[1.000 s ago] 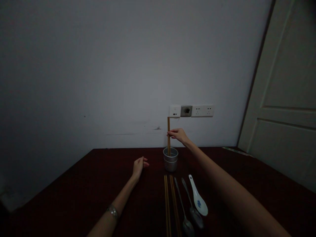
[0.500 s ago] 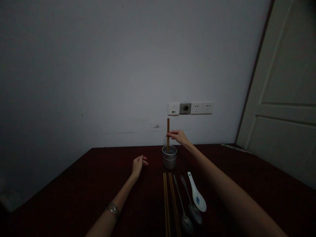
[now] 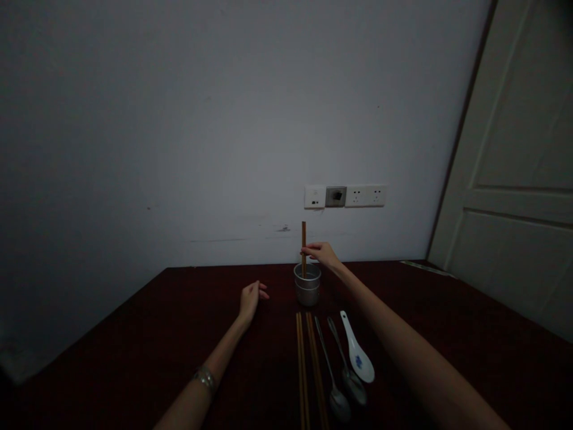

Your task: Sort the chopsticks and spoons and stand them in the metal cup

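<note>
Two chopstick pairs (image 3: 316,358) and three spoons (image 3: 359,361) lie before our metal cup (image 3: 307,294).
Left of the cup, our left hand (image 3: 250,300) rests half-curled, empty; above it, our right hand (image 3: 322,253) pinches upright wooden chopsticks (image 3: 304,234), their lower ends inside.

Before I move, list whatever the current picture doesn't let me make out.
Lower ends of the held chopsticks: head view, hidden by the front wall of the metal cup.
Near ends of the lying chopsticks: head view, cut off by the bottom edge.
Palm of the left hand: head view, hidden by the back of the hand.
Blue motif on the white spoon: head view, too small and dim.
</note>
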Motion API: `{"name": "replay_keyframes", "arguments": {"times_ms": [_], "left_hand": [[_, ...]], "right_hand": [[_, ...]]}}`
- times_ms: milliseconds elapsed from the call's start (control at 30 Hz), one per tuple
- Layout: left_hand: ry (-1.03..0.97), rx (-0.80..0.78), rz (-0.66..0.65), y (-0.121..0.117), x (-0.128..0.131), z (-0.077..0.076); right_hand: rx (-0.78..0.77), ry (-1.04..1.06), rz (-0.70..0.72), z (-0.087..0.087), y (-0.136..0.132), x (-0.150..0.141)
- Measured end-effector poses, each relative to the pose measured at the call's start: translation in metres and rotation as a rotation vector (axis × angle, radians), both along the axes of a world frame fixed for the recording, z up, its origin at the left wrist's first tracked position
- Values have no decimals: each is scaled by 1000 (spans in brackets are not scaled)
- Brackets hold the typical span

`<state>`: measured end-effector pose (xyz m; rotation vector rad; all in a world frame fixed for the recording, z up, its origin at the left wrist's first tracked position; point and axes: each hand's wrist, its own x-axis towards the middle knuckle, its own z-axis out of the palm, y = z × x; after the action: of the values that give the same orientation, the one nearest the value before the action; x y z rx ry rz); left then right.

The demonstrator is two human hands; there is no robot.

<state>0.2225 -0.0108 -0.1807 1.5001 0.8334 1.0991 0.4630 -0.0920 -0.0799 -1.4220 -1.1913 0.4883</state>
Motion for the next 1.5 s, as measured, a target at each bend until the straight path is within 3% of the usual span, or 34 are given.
{"name": "replay_keyframes", "arguments": {"times_ms": [233,933,1200,1367,1500], "left_hand": [[-25,-13,-20,0,0,0],[-17,0,-39,-3,1,3],[-14,13,-45,0,0,0],[-14,14,-51,-2,0,1],[15,33,-26,-3,0,3]], "right_hand": [[-16,49,-21,-9,-1,-4],[37,169,-15,-10,-2,-10],[2,75,-38,-14,-3,-10],[-1,73,-55,-15,-14,1],[-28,75,-159,-26,-31,22]]}}
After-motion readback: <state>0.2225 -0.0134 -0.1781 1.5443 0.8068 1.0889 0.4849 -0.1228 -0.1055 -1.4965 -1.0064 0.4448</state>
